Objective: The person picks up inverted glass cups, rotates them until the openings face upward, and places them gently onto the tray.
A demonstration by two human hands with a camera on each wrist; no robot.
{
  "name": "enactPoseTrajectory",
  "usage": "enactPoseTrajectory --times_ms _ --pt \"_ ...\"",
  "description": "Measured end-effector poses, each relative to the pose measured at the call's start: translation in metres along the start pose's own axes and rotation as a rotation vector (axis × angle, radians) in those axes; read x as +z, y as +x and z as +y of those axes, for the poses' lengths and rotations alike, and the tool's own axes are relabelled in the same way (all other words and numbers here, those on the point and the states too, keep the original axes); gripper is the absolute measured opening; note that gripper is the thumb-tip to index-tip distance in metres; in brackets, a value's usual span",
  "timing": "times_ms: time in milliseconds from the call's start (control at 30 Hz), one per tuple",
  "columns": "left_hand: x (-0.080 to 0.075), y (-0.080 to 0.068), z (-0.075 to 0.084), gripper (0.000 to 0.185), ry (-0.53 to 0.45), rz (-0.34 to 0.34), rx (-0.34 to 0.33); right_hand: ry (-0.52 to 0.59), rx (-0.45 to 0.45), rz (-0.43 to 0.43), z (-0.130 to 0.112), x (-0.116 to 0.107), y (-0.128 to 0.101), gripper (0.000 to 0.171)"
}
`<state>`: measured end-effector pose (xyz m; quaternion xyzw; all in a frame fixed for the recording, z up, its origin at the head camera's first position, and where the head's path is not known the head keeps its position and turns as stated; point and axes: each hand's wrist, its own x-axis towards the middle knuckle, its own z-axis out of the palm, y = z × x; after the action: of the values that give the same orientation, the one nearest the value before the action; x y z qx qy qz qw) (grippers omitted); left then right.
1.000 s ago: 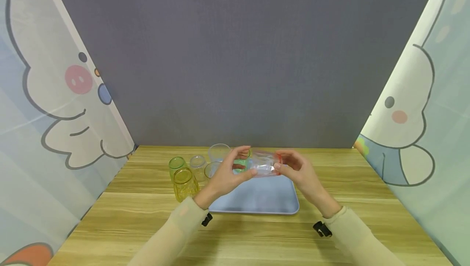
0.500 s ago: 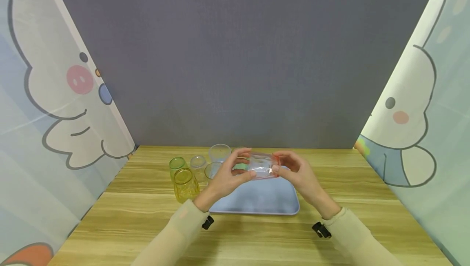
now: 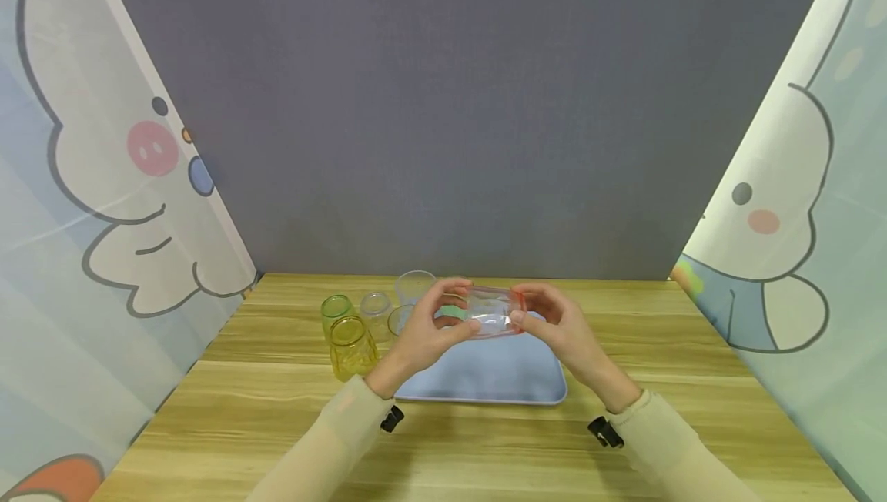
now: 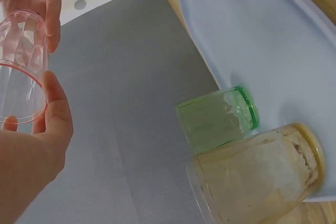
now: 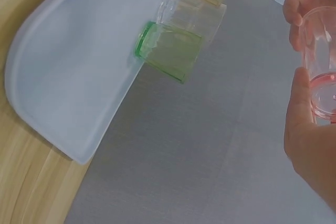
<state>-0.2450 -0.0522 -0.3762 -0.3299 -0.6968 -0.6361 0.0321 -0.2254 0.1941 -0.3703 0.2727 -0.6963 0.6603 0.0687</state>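
Both hands hold a clear pink-tinted drinking glass point(image 3: 493, 312) on its side above a light-blue tray point(image 3: 485, 383). The fingers and thumb of my left hand point(image 3: 428, 332) grip its left end; my right hand point(image 3: 571, 336) grips the right end, where the red tint is strongest. Close up in the left wrist view, a red-edged ring of the glass point(image 4: 21, 51) shows beside the left thumb. On the tray stand a green glass point(image 5: 170, 51), a clear glass point(image 5: 194, 14) and an amber-tinted glass point(image 4: 260, 177). The left hand partly hides these in the head view.
Left of the tray on the wooden table point(image 3: 263, 409) stand a yellow glass point(image 3: 353, 352), a green glass point(image 3: 336, 308) and a small clear glass point(image 3: 375, 316). A grey panel point(image 3: 443, 117) rises behind; printed curtains point(image 3: 76, 271) flank both sides.
Both hands keep their hold on the pink-tinted glass. It has shifted slightly left and turned a little between them. The glasses on the table stay in place.
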Motion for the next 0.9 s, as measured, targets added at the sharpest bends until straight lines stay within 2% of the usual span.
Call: enactPoseTrajectory --times_ms 233,567,733,900 --pt "-0.002 0.0 0.004 0.055 0.026 0.011 -0.022 -0.026 0.002 -0.016 -0.001 0.001 0.001 0.04" --pt "-0.007 0.0 0.009 0.05 0.017 0.029 0.007 -0.094 0.009 0.009 -0.005 -0.003 0.001 0.041" --pt "-0.011 0.001 0.012 0.052 0.035 0.031 -0.001 -0.101 0.002 -0.009 -0.004 -0.006 -0.001 0.038" --pt "-0.013 0.001 0.014 0.054 0.078 0.053 0.001 -0.158 0.02 -0.008 -0.003 -0.009 -0.005 0.038"
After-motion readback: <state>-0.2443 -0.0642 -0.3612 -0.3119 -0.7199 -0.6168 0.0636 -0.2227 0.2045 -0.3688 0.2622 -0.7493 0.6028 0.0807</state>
